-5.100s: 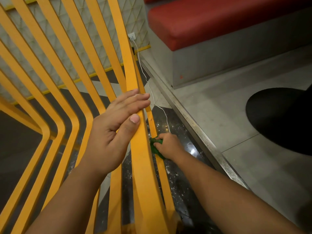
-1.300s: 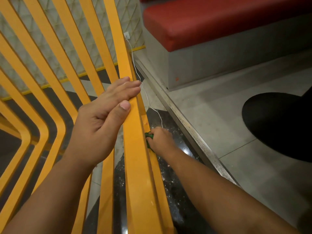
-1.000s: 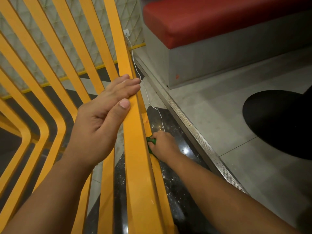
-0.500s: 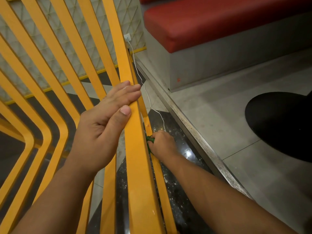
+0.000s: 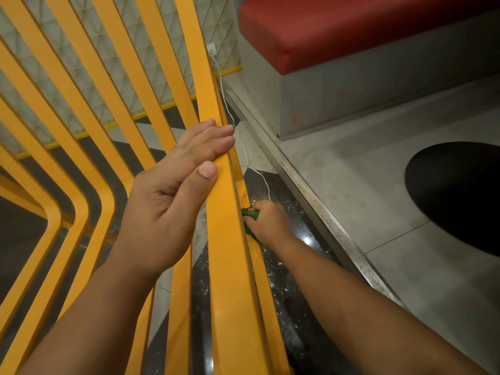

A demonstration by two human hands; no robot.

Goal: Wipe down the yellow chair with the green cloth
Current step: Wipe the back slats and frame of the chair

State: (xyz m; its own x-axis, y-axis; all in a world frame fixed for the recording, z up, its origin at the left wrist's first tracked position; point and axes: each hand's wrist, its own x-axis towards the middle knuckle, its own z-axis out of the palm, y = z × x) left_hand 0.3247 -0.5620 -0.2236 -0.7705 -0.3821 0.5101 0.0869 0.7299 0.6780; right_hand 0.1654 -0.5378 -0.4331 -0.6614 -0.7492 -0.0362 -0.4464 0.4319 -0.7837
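Currently: green cloth (image 5: 248,216) is bunched in the right hand (image 5: 267,221), fingers curled round it, only a small edge showing. It is pressed against the outer side of the yellow chair (image 5: 230,266) frame, low down near the floor.

Left hand (image 5: 173,196) sits above and to the left of that grip on the outermost slat. Fingers are straight and laid flat across the slat, thumb alongside, holding nothing. The remaining slats fan away left of both hands.

White cable (image 5: 244,151) runs just past the left fingertips down to the right hand; its upper end meets a white wall socket (image 5: 211,49).

Under the right hand is dark speckled floor (image 5: 303,293). Right of it are a metal threshold strip (image 5: 324,212), grey tiles (image 5: 365,185) and a red-cushioned bench (image 5: 351,28). A black round shape (image 5: 460,196) lies there too, identity unclear.
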